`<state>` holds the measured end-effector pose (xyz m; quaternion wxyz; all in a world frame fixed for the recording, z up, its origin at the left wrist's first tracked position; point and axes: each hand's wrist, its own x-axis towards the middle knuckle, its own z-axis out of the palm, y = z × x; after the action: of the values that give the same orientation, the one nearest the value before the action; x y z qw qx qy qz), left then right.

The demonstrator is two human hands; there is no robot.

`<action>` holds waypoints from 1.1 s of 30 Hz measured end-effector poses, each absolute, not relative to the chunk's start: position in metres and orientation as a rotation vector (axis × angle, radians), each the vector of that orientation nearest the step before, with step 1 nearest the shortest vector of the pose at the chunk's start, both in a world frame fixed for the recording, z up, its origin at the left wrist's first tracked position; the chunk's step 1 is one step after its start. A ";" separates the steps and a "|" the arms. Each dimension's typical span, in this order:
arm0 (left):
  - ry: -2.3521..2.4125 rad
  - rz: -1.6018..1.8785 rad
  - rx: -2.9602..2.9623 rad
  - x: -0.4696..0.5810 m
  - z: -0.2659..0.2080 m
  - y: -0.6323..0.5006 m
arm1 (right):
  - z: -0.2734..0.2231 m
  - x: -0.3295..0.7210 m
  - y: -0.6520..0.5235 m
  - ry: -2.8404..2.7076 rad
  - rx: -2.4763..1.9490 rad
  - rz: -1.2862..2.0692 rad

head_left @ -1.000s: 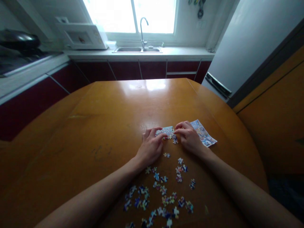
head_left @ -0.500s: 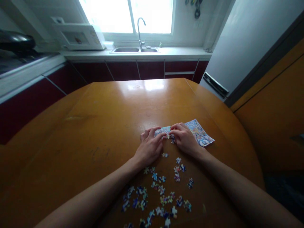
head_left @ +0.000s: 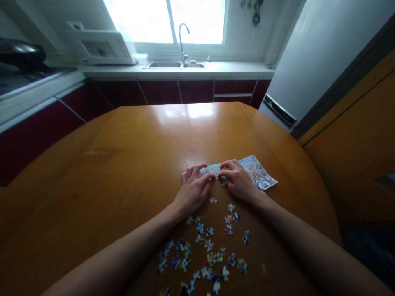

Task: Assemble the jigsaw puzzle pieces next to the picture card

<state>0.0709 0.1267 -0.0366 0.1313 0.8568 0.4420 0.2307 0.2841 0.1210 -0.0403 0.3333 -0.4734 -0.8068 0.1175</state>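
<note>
A partly joined jigsaw puzzle (head_left: 213, 168), pale blue with colourful printing, lies flat on the wooden table between my hands. My left hand (head_left: 194, 190) curls round its left side, with fingers at the far edge and thumb at the near edge. On the right, my right hand (head_left: 239, 180) grips it the same way, fingers bent and thumb tip on the near edge. My fingers and palms hide parts of the puzzle. A printed picture sheet (head_left: 258, 172) lies under and beyond my right hand. One loose puzzle piece (head_left: 213, 200) sits just below my hands.
Several loose puzzle pieces (head_left: 206, 246) are scattered between my forearms on the table (head_left: 148, 144). Past the table's far edge stand a counter with a sink (head_left: 165, 65) and a microwave (head_left: 103, 47). A fridge (head_left: 327, 49) is at the right.
My thumbs have shifted slightly along the puzzle's near edge, and both hands stay on it. The view has moved a little; the loose pieces lie as before.
</note>
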 end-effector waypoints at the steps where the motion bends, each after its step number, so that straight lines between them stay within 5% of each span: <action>1: 1.292 0.688 2.471 0.071 -0.037 0.127 | -0.040 0.284 0.121 -2.078 -1.242 0.308; 10: 1.441 1.209 1.786 0.068 -0.043 0.139 | -0.039 0.286 0.125 -1.905 -1.282 0.279; 33: 1.370 1.181 1.785 0.067 -0.040 0.141 | -0.040 0.279 0.118 -2.085 -1.218 0.328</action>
<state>0.0672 0.1414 -0.0398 0.2954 0.6710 0.5151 0.4440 0.2789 0.1180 -0.0401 0.3449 -0.4693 -0.8030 0.1265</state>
